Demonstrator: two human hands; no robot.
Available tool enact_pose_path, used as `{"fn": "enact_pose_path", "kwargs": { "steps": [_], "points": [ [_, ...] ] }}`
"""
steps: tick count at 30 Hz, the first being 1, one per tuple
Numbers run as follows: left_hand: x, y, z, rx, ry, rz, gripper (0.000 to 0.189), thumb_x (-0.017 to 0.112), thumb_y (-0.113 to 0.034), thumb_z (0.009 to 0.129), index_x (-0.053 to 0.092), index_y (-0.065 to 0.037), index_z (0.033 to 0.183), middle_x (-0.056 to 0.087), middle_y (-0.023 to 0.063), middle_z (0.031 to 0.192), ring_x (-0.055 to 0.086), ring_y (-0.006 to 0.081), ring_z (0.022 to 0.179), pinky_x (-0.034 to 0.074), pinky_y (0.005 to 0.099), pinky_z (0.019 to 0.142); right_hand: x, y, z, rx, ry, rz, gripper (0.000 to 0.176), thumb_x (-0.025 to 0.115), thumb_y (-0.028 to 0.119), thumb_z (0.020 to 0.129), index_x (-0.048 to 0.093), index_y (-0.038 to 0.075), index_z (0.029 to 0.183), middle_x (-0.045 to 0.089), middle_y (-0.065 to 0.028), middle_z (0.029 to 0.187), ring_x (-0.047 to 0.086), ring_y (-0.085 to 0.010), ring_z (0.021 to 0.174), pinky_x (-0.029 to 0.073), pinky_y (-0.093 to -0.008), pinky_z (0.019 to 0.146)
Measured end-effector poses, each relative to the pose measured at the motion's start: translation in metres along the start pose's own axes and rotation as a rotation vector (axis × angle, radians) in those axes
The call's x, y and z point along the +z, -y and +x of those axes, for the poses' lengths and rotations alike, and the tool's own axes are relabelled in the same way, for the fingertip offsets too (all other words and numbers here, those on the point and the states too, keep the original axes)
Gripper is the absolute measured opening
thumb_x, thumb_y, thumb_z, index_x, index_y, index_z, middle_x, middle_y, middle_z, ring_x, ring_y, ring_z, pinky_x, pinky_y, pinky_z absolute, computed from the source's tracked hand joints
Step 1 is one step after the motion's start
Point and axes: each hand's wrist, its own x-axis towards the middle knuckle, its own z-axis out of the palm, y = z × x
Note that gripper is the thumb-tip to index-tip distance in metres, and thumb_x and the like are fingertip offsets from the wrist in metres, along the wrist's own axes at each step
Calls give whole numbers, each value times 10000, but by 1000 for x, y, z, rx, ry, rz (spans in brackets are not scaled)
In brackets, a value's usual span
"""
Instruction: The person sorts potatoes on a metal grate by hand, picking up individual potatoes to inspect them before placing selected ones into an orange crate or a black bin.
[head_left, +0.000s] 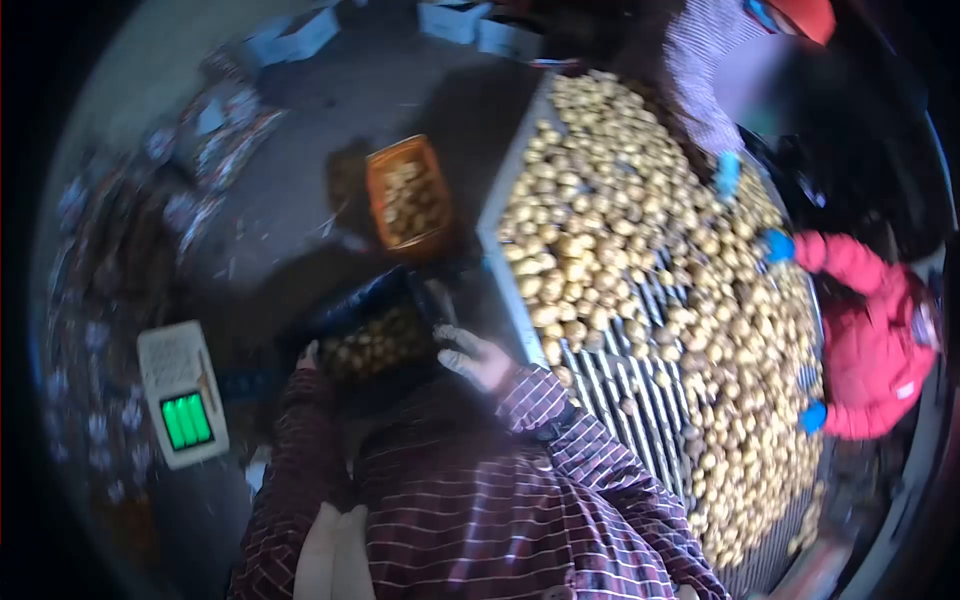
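A dark crate (345,318) with potatoes (375,345) in its bottom is held in front of my body, blurred in the dim light. My left hand (309,356) grips its left edge, mostly in shadow. On the opposite edge, my right hand (474,357), in a light glove, has its fingers closed on the rim. Close to my right forearm stands a sorting table (497,215) heaped with potatoes (600,200). Dark slats (625,390) show between them on the near side.
An orange crate (430,240) of potatoes stands on the floor ahead. At left is a scale (178,360) with a lit green display. Two co-workers, one in a red jacket (870,350) and one in striped sleeves (695,70), reach over the table's far side. Filled bags (125,240) line the left.
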Motion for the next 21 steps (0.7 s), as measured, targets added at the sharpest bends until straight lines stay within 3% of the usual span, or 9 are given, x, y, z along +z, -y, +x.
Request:
{"fn": "enact_pose_path", "kwargs": {
  "steps": [3, 5, 7, 9, 11, 12, 13, 17, 21],
  "points": [
    [64, -27, 38, 167, -338, -24, 353, 651, -133, 877, 580, -13, 1200, 637, 101, 1092, 577, 174, 989, 471, 310, 897, -41, 9, -46, -58, -279, -28, 315, 619, 186, 902, 602, 10, 1163, 653, -79, 1064, 592, -156, 991, 461, -276, 885],
    [102, -52, 52, 414, -46, 104, 295, 637, -163, 888, 612, -80, 1170, 626, 52, 1031, 566, 185, 974, 482, 321, 793, -59, 3, -80, 15, -520, 103, 280, 595, 159, 906, 618, 5, 1140, 659, -79, 1022, 602, -148, 915, 482, -273, 806],
    [190, -107, -11, 661, 62, 169, 313, 607, -90, 902, 569, 0, 1199, 602, 97, 1173, 560, 185, 1053, 435, 308, 949, -82, -30, -115, -9, -758, 133, 257, 611, 123, 890, 640, 15, 1121, 670, -93, 1010, 623, -148, 879, 497, -277, 790],
    [259, -126, -37, 796, 270, 174, 319, 616, -103, 892, 584, -59, 1206, 607, 88, 1120, 553, 202, 1094, 403, 316, 1001, -99, -46, -161, -49, -1012, -281, 255, 631, 91, 867, 648, 19, 1111, 675, -104, 1037, 628, -171, 954, 487, -291, 867],
    [323, -146, -85, 951, 520, 380, 410, 653, -89, 842, 550, -52, 1237, 524, 128, 1275, 509, 235, 1159, 398, 340, 1007, -121, -111, -210, 58, -1186, -256, 241, 633, 85, 866, 650, 18, 1098, 677, -109, 1018, 625, -194, 995, 478, -313, 898],
    [353, -150, -107, 1149, 586, 536, 481, 688, -117, 803, 538, -79, 1258, 472, 140, 1327, 478, 280, 1192, 381, 372, 1030, -114, -88, -229, 183, -1275, -136, 247, 636, 89, 868, 645, 17, 1104, 674, -112, 1027, 626, -214, 1003, 473, -323, 912],
    [379, -151, -129, 1350, 645, 690, 553, 722, -146, 764, 525, -106, 1279, 419, 152, 1378, 448, 326, 1225, 363, 405, 1052, -118, -128, -254, 128, -1390, -444, 248, 637, 88, 869, 646, 29, 1110, 668, -109, 1043, 631, -215, 995, 475, -316, 913],
    [460, -159, -206, 1320, 785, 1372, 729, 733, -291, 735, 423, -193, 1387, 310, 147, 1475, 392, 379, 1273, 345, 502, 1055, -101, -160, -312, 216, -1510, -249, 253, 642, 84, 863, 647, 33, 1111, 668, -97, 1057, 630, -191, 996, 472, -309, 916],
    [541, -150, -182, 1338, 785, 1514, 647, 647, -276, 807, 396, -225, 1401, 332, 75, 1481, 413, 336, 1266, 359, 525, 1023, -96, -140, -319, 250, -1422, -81, 192, 633, 85, 867, 675, 24, 1044, 683, -69, 1014, 620, -164, 969, 461, -288, 896]
  ]
}}
